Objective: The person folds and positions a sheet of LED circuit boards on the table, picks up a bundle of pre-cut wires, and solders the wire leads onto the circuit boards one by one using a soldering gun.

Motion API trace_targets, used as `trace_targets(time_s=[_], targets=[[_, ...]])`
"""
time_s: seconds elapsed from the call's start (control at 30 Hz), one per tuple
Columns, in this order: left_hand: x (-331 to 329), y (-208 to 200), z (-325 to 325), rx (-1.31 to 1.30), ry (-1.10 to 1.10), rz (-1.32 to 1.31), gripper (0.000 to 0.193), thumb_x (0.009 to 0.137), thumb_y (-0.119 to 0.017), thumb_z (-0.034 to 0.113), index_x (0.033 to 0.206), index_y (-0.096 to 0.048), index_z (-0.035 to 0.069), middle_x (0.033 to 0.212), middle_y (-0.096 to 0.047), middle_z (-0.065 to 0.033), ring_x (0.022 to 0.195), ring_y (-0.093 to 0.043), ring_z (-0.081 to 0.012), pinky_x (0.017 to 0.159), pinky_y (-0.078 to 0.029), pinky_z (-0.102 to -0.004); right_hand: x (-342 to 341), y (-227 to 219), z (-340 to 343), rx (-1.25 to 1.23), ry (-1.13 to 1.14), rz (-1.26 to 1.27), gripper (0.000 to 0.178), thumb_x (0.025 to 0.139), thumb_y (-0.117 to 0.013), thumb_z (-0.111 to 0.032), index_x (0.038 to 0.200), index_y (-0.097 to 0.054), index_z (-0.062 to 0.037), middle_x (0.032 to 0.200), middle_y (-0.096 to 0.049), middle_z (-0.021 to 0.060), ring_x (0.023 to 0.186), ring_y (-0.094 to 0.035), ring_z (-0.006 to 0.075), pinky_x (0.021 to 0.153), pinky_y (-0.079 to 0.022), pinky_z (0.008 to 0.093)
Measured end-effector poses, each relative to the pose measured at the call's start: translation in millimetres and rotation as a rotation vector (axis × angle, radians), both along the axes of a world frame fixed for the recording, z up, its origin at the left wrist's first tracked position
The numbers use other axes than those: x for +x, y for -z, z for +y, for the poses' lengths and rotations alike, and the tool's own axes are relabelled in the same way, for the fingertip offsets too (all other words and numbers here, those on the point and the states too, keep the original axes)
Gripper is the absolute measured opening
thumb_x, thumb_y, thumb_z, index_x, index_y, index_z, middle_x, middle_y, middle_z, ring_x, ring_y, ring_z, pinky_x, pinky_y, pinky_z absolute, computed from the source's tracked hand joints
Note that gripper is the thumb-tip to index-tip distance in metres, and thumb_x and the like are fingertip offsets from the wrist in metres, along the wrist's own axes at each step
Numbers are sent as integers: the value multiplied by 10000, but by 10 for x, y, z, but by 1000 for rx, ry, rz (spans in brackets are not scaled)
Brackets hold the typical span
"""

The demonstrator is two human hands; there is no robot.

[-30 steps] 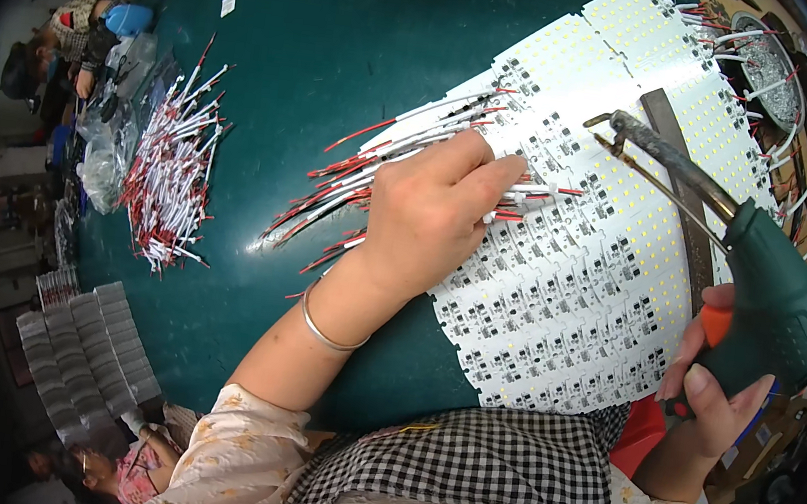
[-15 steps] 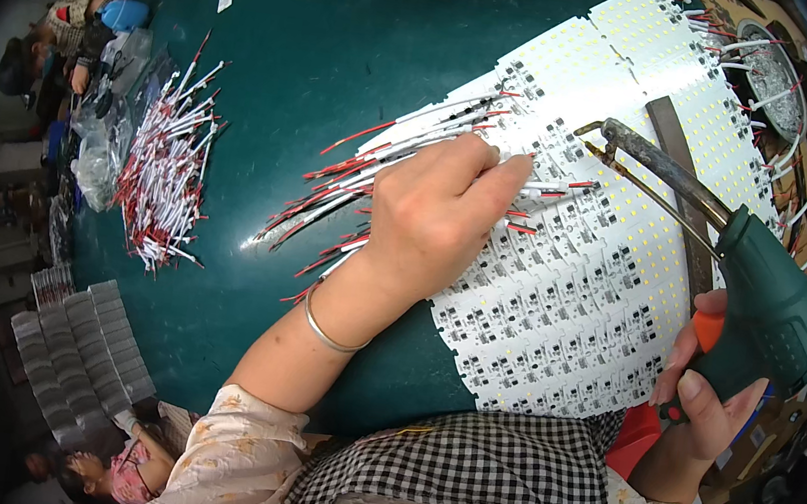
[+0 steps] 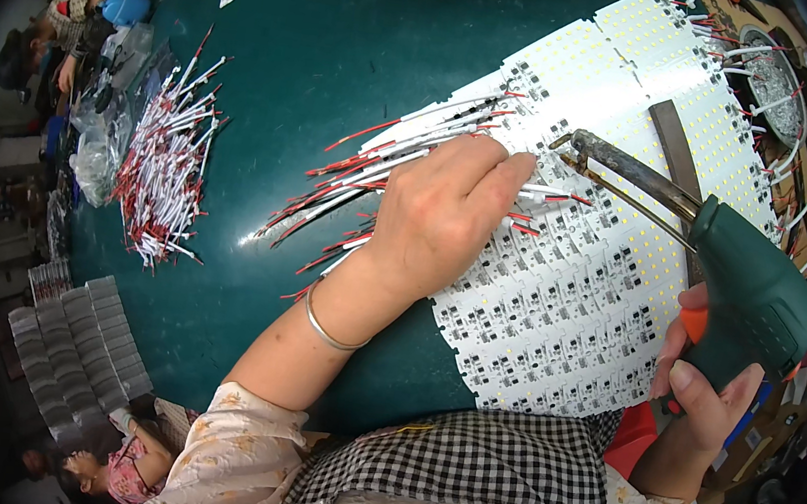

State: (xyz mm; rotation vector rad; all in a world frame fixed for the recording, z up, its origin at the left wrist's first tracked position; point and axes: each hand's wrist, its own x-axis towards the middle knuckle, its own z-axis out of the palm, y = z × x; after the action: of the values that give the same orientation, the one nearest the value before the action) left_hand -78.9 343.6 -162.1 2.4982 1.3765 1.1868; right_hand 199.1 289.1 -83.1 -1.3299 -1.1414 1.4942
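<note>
My left hand (image 3: 444, 212) is closed in a pinch over the white circuit boards (image 3: 562, 272), on one of the red-and-white wires (image 3: 374, 160) that lie across their left edge. Its fingertips mostly hide the pinched end. At the right, my right hand (image 3: 705, 385) grips a green soldering gun (image 3: 757, 285) with an orange trigger. The gun's tip hovers just right of my left fingertips, over the rows of small black parts; whether it touches a board, I cannot tell.
A dark flat bar (image 3: 676, 150) lies across the boards. Left of them is a heap of loose wires (image 3: 166, 173) on the green table (image 3: 317, 50). A metal bowl (image 3: 774, 91) stands at the far right. Grey stacks (image 3: 80, 343) and other people are beyond the left edge.
The soldering gun has moved left and slightly down, bringing its tip closer to my left fingertips. My left hand has stayed almost in place.
</note>
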Motion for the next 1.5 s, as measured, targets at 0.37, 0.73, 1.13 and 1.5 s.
trace_targets(time_s=[0.37,0.73,1.13,1.5], targets=[[-25,44,21,-20,14,-18,455,547,-683,-95,985,-664,25,799,-621,-107,654,-608,-249,526,-476,-327,-24,42,34,34,16,21,651,726,-725,-61,1266,-420,135,1117,-557,229,683,-575,161,492,-482,228],[-24,94,70,-28,7,-51,430,552,-657,-118,960,-671,15,780,-617,-106,661,-621,-244,526,-481,-318,-49,105,55,10,-12,5,598,722,-687,-19,1251,-442,116,1095,-557,216,692,-571,175,520,-472,241],[-53,135,49,-31,12,-78,425,549,-622,-141,946,-669,3,793,-618,-113,675,-625,-249,540,-490,-325,-126,152,1,3,-56,21,470,740,-629,37,1188,-486,66,932,-519,124,756,-562,210,603,-472,303],[-218,107,4,-48,18,-77,462,531,-643,-125,971,-664,15,810,-619,-116,679,-623,-257,546,-496,-336,-213,83,8,36,60,66,665,722,-731,-129,1232,-409,153,887,-570,181,514,-538,131,419,-453,229]])
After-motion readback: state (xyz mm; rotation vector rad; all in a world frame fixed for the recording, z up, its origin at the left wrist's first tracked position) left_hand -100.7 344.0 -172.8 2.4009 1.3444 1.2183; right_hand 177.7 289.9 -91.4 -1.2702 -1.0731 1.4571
